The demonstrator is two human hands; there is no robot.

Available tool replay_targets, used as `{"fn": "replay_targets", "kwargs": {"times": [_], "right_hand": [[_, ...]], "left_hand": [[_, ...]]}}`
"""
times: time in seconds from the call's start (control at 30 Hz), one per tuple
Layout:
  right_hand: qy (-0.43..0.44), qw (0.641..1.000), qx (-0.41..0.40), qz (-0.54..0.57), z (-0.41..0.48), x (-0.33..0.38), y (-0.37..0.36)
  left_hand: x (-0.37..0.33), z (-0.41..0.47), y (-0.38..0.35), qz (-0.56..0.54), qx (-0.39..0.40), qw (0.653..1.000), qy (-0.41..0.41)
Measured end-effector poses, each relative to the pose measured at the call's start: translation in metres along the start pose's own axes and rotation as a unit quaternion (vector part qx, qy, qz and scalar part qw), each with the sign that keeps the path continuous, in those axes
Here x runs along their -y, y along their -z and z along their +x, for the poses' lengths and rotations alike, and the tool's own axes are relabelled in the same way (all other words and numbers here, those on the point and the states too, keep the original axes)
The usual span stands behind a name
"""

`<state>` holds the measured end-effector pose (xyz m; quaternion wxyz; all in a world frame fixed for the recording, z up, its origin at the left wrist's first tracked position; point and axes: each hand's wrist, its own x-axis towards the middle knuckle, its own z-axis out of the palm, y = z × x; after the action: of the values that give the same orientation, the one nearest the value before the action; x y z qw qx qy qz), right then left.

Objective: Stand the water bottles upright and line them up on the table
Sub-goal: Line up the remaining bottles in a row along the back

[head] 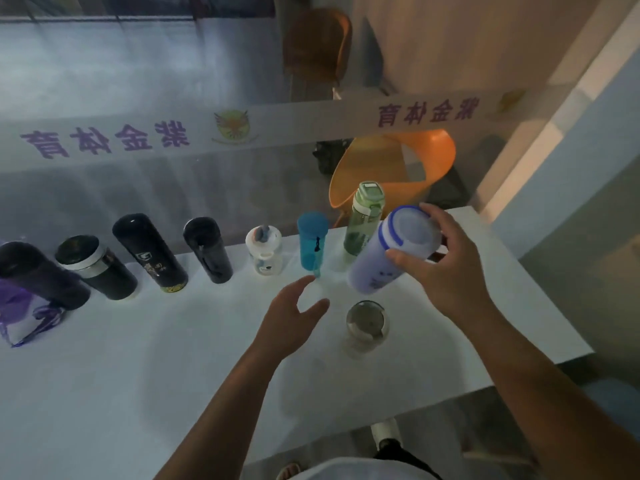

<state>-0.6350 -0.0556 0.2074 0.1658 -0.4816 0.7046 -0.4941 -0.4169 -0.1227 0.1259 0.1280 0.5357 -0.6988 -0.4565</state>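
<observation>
My right hand (446, 261) grips the top of a pale lilac bottle (377, 265) with a white, blue-ringed lid; the bottle is tilted, its base close to the white table (138, 375). My left hand (294, 313) hovers open just left of it, holding nothing. Along the table's far edge stands a row of upright bottles: several black flasks (149, 251), a small clear bottle (265, 251), a blue tumbler (312, 244) and a green-lidded clear bottle (363, 220). A clear glass bottle with a metal lid (367, 327) stands alone nearer me.
A purple mesh bag (24, 313) lies at the table's left end beside the leftmost black flask (38, 271). A glass wall with a printed band rises right behind the row. An orange chair (398, 168) sits beyond the glass. The table's right edge runs near my right forearm.
</observation>
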Motion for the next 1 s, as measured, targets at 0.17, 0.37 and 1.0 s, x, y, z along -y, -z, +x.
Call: {"fn": "replay_targets", "kwargs": {"times": [0.17,0.37,1.0], "right_hand": [[-0.021,0.999,-0.004,-0.029,0.067,-0.067,0.043],[-0.073,0.987,0.113,-0.083,0.138,-0.157,0.052],[0.005,0.978,0.201,-0.057,0.242,-0.256,0.006]], "left_hand": [[-0.054,0.049,-0.044,0.075,0.039,0.996,-0.015],[-0.089,0.1,-0.128,0.259,0.053,0.964,-0.021],[-0.058,0.126,-0.258,0.29,0.173,0.932,0.133]]}}
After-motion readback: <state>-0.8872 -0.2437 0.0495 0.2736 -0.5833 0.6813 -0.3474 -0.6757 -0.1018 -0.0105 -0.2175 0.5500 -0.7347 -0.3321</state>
